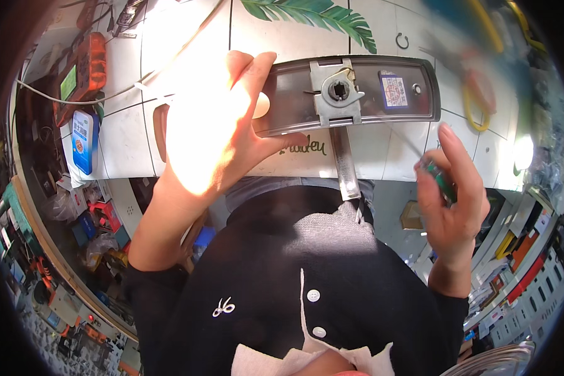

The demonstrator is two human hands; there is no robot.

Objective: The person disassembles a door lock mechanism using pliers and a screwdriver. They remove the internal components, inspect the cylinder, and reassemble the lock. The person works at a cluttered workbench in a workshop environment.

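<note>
My left hand (pixel 216 131) is closed on a long dark door lock plate (pixel 288 94), fingers over its far edge and thumb at its near edge. Strong sunlight washes out most of this hand and the plate's left end. A metal bracket (pixel 338 109) with a notched round socket sits on the plate's upturned face, a paper label (pixel 393 91) to its right. From beneath the bracket a shiny lever handle (pixel 346 166) sticks out toward me. Right of the plate, my right hand (pixel 454 194) grips a screwdriver (pixel 442 182) by its green handle, its thin shaft angled up and left.
An orange meter (pixel 84 72) and a blue packet (pixel 84 143) lie at the table's left, a pale cable (pixel 106 97) crossing near them. A black retaining ring (pixel 402 41) and blurred pliers-like yellow-and-red handles (pixel 480 103) lie at the right. Cluttered shelves (pixel 62 294) flank me.
</note>
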